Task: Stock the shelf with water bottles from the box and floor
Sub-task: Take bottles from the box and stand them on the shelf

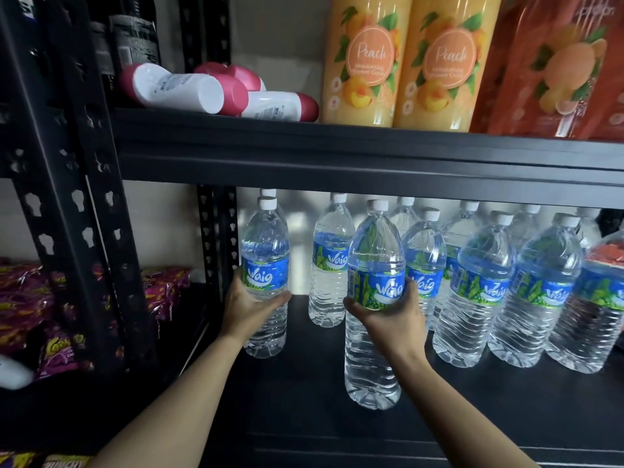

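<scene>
black shelf, left hand grips bottle one, right hand bottle two

I identify this location as a shop or its stockroom. Indicators: a black slotted-steel shelving unit carries goods in multiples. The lower shelf holds rows of identical labelled water bottles. The upper shelf holds two matching peach shower cream bottles and pink-capped white bottles lying flat. The adjacent bay holds stacked purple snack packets.
</scene>
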`<state>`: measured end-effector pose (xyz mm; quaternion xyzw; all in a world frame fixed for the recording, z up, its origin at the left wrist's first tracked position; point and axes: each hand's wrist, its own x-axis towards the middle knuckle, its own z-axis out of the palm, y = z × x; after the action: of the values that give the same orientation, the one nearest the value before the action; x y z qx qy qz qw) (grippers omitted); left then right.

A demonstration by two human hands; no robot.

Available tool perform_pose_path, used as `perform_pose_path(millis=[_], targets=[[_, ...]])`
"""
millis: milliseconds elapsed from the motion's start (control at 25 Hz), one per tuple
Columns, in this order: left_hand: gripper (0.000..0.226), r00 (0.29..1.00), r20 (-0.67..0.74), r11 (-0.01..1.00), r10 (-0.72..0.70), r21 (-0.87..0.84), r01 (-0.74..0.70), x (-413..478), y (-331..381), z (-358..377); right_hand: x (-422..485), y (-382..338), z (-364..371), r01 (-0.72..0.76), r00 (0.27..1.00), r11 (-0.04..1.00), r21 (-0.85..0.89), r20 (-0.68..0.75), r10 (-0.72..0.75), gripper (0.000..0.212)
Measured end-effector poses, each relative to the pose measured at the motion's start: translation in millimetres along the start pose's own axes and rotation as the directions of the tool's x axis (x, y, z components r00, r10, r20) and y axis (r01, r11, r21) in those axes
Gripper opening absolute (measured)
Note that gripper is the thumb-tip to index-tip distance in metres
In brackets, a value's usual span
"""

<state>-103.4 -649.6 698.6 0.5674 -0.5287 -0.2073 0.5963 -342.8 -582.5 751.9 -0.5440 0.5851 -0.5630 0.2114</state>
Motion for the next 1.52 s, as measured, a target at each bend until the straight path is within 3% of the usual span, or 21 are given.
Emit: perform_pose_path(millis=[480, 800, 1280, 1520], targets=[[0.091, 0.996, 0.058, 0.997, -0.065, -0.025, 0.067, 4.6, -7.7, 0.6, 0.3, 8.4, 5.2, 0.047, 0.998, 0.998, 0.052, -0.035, -0.045, 0.073], [0.083, 0.990, 0.052, 0.992, -0.129, 0.002, 0.129, 2.7, -8.6, 0.5, 25.0, -8.3, 42.8, 0.111, 0.993, 0.991, 0.077, -0.055, -0.107, 0.096], [0.079, 0.988, -0.015, 0.985, -0.157, 0.074, 0.158, 0.5, -12.3, 4.4, 39.7, 29.4, 88.2, 0.148, 0.986, 0.979, 0.139, -0.103, -0.134, 0.082], [0.080, 0.992, -0.023, 0.987, -0.127, 0.098, 0.128, -2.7, -9.5, 5.2, 34.4, 36.7, 93.9, 0.142, 0.988, 0.978, 0.154, -0.082, -0.131, 0.095]])
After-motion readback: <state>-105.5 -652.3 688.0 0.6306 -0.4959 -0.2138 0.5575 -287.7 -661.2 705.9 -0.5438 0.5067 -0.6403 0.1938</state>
